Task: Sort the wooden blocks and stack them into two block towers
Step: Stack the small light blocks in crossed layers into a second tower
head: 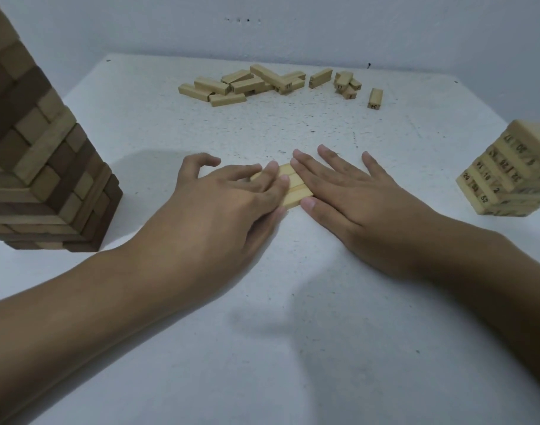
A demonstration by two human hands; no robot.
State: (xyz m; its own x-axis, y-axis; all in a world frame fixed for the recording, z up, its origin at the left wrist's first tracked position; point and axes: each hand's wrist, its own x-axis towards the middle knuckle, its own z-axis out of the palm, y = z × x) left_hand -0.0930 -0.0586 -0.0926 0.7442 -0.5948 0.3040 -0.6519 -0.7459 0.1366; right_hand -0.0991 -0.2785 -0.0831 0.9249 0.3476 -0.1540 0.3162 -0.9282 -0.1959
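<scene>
The task is partly complete. A tall tower of brown and tan blocks [47, 167] stands at the left of the frame and runs past the top edge. A shorter tower of numbered pale blocks [514, 176] stands at the right edge, partly cropped. A loose pile of pale blocks [250, 84] lies unsorted at the upper centre of the desk [293, 317], with one stray block [375, 98] near its right end. At the centre, a flat row of pale blocks [295, 188] lies on the desk between both hands. The left hand [229, 194] lays extended fingers on the row's left part. The right hand [348, 191] rests flat, fingers released, index and thumb touching the row's right side. Neither hand grasps anything. Judged remaining: add this row to a tower, then clear the pile. Open desk surrounds the row, and both towers stand well apart from it.
</scene>
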